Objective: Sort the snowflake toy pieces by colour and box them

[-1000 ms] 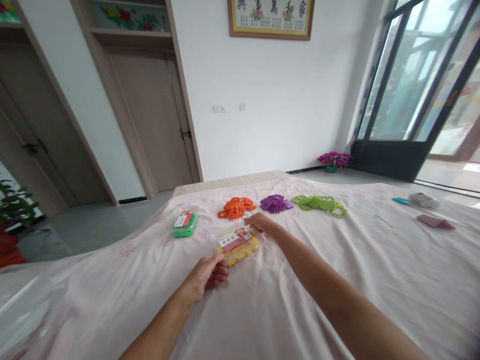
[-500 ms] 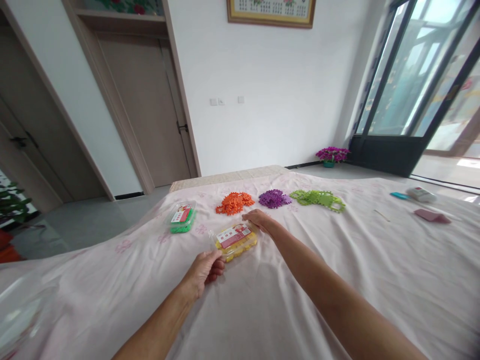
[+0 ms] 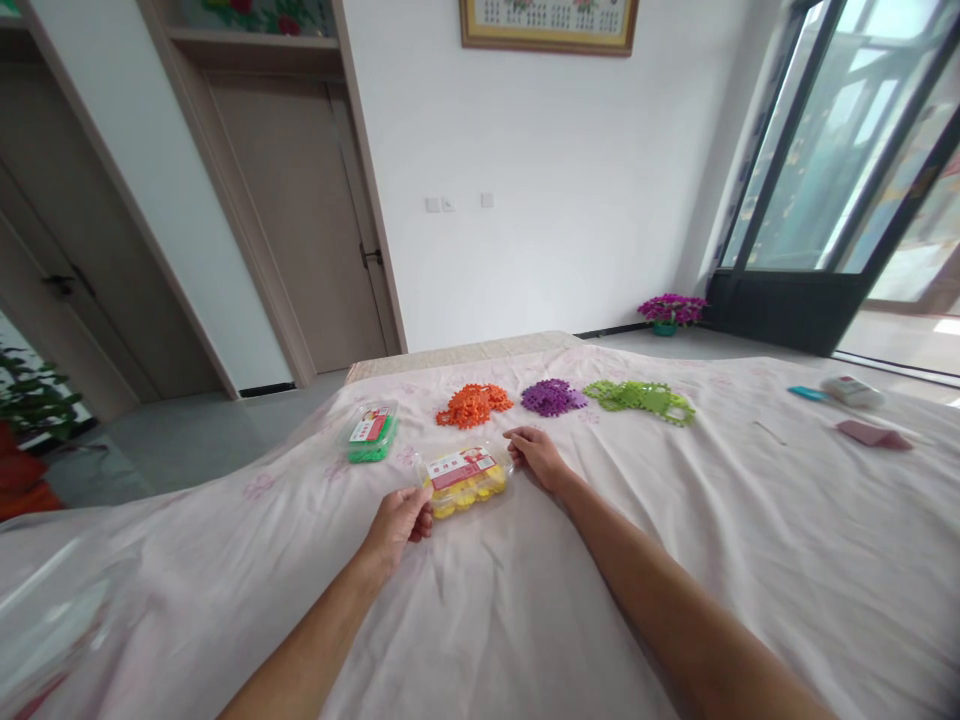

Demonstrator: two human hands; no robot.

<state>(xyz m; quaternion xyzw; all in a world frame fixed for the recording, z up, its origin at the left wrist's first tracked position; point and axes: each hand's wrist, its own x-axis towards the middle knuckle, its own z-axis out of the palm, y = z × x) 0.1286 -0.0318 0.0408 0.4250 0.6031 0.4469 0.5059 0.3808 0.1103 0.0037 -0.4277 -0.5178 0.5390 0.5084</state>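
Note:
A clear plastic box with yellow pieces inside and a red-and-white label on its lid rests on the bed sheet in front of me. My left hand grips its near left corner, thumb on top and fingers curled below. At the right end, my right hand has its fingers bent in a pinch on the box's far right corner; the exact contact is hard to see. Just beyond lie a pile of orange pieces, a purple pile and a light green pile.
Left of the yellow box stands a similar box of green pieces. A large clear plastic container is at the lower left. Far right are a pink cloth-like piece, a white packet and a blue item. The sheet is wrinkled.
The yellow box has turned slightly and shifted a little left with my left hand. My right hand has moved slightly right and nearer, from the far edge to the corner.

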